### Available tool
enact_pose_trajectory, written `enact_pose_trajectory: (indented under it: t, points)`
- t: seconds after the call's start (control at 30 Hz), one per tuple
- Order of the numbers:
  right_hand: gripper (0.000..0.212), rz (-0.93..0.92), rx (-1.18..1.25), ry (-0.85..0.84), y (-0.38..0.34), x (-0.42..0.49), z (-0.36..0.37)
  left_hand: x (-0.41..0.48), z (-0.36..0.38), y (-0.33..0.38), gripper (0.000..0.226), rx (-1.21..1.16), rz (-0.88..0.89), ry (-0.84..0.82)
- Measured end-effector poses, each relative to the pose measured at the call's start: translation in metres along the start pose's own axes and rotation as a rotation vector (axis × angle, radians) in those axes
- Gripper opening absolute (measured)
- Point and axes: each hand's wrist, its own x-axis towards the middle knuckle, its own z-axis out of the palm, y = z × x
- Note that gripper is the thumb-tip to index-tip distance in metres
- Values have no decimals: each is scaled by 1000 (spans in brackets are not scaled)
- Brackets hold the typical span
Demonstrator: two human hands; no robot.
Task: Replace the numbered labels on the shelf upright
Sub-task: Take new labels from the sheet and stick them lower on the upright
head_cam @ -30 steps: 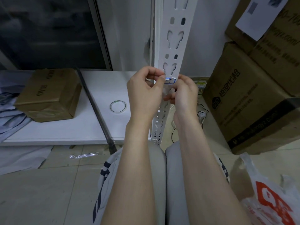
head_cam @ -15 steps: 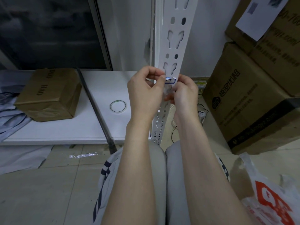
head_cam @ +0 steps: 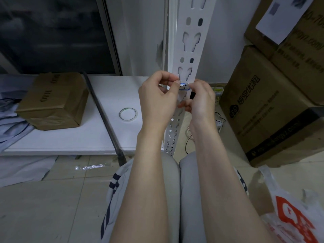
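Observation:
A white slotted shelf upright (head_cam: 191, 48) runs from the top of the view down between my knees. A small white label with a blue border and a handwritten number (head_cam: 184, 87) sits on its face at hand height. My left hand (head_cam: 157, 99) has its thumb and forefinger at the label's left end. My right hand (head_cam: 201, 100) pinches the label's right end. Both hands cover the upright just below the label, and a small black object (head_cam: 192, 95) shows in my right hand.
A roll of clear tape (head_cam: 128, 114) lies on the low white board (head_cam: 70, 141) to the left, beside a brown box (head_cam: 52, 100) and a dark rod (head_cam: 103, 113). Stacked cartons (head_cam: 271, 106) stand at the right. A plastic bag (head_cam: 289, 216) lies at lower right.
My hands have stayed at the label; the fingers have shifted slightly, so more of the label and its number shows between them.

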Motion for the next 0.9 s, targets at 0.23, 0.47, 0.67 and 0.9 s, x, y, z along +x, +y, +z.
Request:
enact_pose_trajectory:
  t: [0.23,0.47,0.67,0.9]
  points:
    - [20,-14,-25,-11,5,5,3,-1,1,1,22,-3,-6,3]
    - [19,-12,35,27,7,3,6,0,0,1,23,7,-1,-5]
    - [6,19,69,-9,3,-3,4,0,1,1,21,9,7,-2]
    - [15,-8,48,-13,3,0,4,0,0,1,24,10,8,0]
